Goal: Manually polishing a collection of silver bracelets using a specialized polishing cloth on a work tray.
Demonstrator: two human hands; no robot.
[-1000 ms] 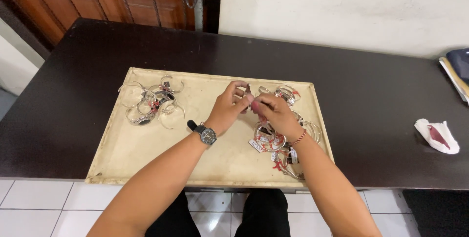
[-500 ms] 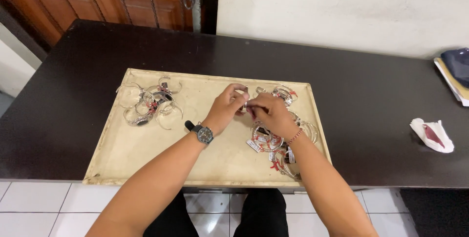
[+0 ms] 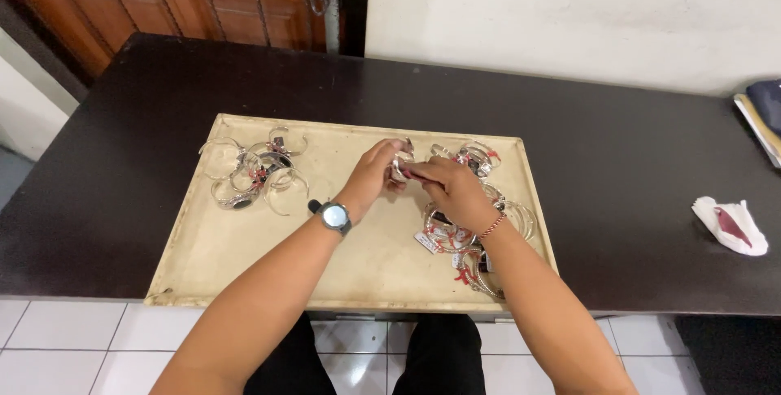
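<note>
A small silver bracelet (image 3: 404,164) was held above the upper middle of the beige tray (image 3: 244,277), the left hand (image 3: 377,174) and the right hand (image 3: 449,189) meeting over it. The fingers (image 3: 391,153) of the left hand were closed on the bracelet's left side, and those of the right hand were pinched on something thin and reddish at its right side, probably a tag or a cloth, though the view was too small for that to be settled. A slip was judged the chief risk: a thin, smooth band gripped only at its edges could be let go if it were twisted or pulled, and it would then fall among the loose pieces below, where tags and threads could be tangled. A tag string could also be torn if it were tugged too hard. Within the tray, a cluster of silver bangles (image 3: 252,171) was lying toward its left end, well apart from the hands, and a second pile of tagged bracelets (image 3: 464,236) was spread along its right side, just beneath the right wrist. Right of the tray, on the dark worktop (image 3: 634,159), a crumpled white cloth (image 3: 730,224) with a red patch was seen, well apart from everything else.
</note>
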